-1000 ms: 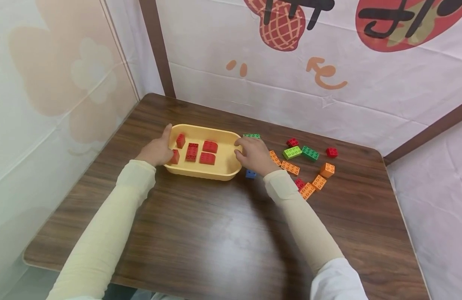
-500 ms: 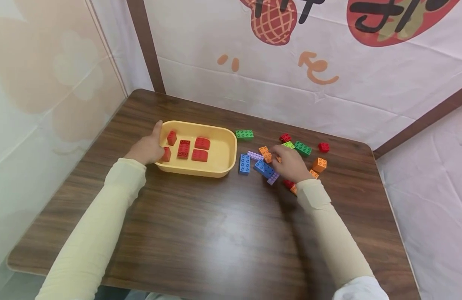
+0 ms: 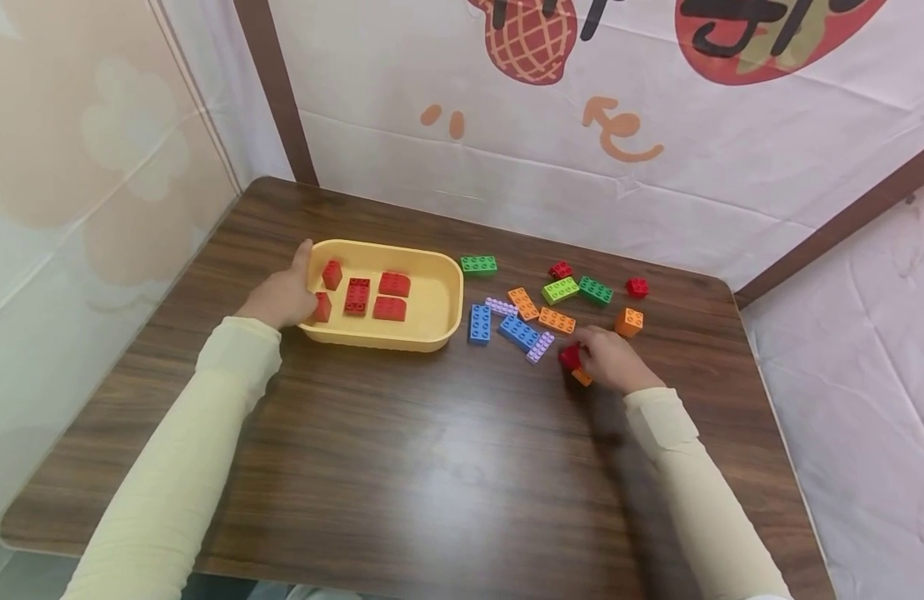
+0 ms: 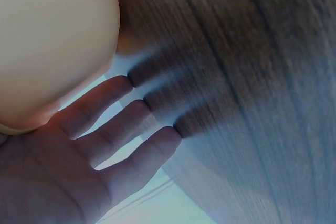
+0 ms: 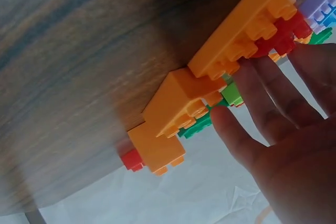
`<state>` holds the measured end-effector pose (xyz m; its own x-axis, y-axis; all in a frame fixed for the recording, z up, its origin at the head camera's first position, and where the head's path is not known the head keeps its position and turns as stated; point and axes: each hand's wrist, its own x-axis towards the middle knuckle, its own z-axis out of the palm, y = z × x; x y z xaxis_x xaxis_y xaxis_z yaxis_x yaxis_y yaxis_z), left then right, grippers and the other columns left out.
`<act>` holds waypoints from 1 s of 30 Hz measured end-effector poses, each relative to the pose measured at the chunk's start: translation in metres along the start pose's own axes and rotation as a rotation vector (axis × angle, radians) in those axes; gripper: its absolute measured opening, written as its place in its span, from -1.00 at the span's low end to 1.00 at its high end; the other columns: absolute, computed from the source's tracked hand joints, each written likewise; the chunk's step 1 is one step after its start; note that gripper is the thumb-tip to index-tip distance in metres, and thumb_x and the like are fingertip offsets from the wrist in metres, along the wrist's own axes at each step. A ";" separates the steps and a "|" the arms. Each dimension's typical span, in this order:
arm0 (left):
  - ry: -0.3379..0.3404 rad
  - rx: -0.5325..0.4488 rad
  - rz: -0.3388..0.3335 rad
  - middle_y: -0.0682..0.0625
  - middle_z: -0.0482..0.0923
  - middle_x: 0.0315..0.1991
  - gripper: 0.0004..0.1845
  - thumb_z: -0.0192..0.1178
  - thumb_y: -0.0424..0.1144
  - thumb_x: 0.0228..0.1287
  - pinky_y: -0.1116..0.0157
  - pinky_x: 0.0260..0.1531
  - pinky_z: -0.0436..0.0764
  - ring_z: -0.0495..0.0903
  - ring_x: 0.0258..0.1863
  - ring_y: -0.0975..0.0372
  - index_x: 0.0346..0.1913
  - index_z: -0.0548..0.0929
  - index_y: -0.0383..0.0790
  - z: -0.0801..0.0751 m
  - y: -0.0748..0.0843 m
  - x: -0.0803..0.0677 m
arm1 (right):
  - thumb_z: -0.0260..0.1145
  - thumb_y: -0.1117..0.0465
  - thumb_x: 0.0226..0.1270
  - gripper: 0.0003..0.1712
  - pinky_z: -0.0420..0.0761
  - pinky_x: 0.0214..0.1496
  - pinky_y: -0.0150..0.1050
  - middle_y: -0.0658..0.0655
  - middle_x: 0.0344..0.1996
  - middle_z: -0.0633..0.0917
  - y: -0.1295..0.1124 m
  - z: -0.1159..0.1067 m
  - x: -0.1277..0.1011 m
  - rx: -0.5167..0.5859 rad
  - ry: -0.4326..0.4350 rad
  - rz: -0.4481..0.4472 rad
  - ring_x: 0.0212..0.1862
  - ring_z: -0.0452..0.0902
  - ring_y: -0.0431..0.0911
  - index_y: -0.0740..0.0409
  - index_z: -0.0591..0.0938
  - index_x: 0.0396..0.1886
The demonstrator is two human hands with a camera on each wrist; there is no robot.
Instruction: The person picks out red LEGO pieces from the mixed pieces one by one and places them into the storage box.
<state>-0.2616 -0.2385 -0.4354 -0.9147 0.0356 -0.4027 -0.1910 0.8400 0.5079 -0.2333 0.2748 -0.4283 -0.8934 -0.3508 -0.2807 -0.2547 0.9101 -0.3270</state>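
Left hand: fingers spread by tray
Right hand: pinch unclear
Red brick: likely light, stiff; grip sides

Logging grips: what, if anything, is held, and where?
Left hand touches the tray at its left end; right hand partly covers a red brick; both grips unclear.

Head view: light is washing the walls pale; glare is blooming on the tabletop; shadow is darkening beside the right sleeve. Left wrist view: dimmer, wood grain blurring.
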 end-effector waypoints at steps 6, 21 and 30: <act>0.015 0.009 0.003 -0.50 0.41 0.00 0.06 0.05 -0.24 0.37 -0.11 -0.18 0.46 0.49 -0.22 -0.19 0.57 -0.57 -0.09 0.000 0.000 -0.001 | 0.31 0.36 0.33 -0.61 0.57 0.09 0.07 0.22 0.01 0.63 -0.001 0.002 -0.003 -0.018 0.007 0.006 -0.12 0.53 0.09 0.25 0.64 0.16; -0.006 0.013 0.001 -0.44 0.46 -0.08 0.06 0.03 -0.26 0.38 -0.09 -0.18 0.48 0.50 -0.23 -0.17 0.57 -0.58 -0.05 0.001 -0.001 0.002 | 0.31 -0.09 0.43 -0.42 0.42 0.23 0.24 0.31 0.12 0.58 -0.002 0.015 0.002 -0.122 0.054 0.053 0.17 0.45 0.23 0.23 0.59 0.23; -0.020 0.004 -0.018 -0.47 0.41 -0.01 0.06 0.04 -0.25 0.40 -0.11 -0.17 0.47 0.49 -0.20 -0.19 0.57 -0.59 -0.04 -0.001 -0.001 0.002 | 0.46 0.10 0.31 -0.39 0.41 0.28 0.19 0.31 0.19 0.58 -0.003 0.015 0.002 -0.093 0.015 0.026 0.24 0.44 0.23 0.24 0.55 0.30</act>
<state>-0.2640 -0.2399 -0.4357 -0.9036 0.0312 -0.4273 -0.2059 0.8430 0.4969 -0.2282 0.2681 -0.4415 -0.9054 -0.3238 -0.2748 -0.2635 0.9357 -0.2344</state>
